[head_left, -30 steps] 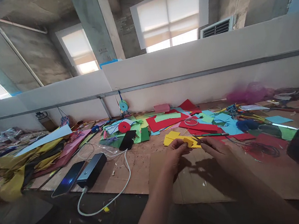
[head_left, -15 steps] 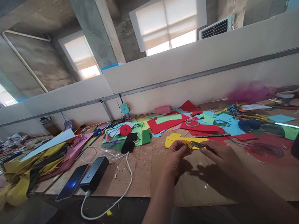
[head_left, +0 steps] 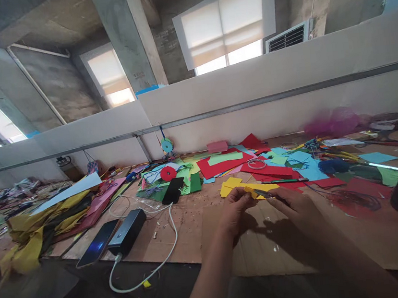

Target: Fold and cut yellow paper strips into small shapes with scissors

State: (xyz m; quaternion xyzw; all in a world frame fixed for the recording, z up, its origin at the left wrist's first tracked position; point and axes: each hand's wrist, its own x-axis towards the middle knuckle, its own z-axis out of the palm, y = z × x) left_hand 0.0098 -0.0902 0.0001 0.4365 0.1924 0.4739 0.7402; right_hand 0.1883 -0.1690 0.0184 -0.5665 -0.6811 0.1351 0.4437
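Between the fingertips of my left hand is a small yellow piece, which looks like felt or stiff paper. My right hand grips a pair of scissors, whose dark blades point left and meet the edge of that piece. The scissor handles are mostly hidden by my fingers. Just behind my hands lie flat yellow sheets. Both hands are above a cardboard sheet at the front of the table, and their shadow falls across it.
Red sheets and light blue scraps spread behind my hands. To the left are a black power bank with a white cable, a phone and a dark phone-like slab. A red roll lies farther back.
The view has shifted very slightly. Both hands, the yellow piece and the scissors stay in nearly the same place, with the blades still at the piece's edge.
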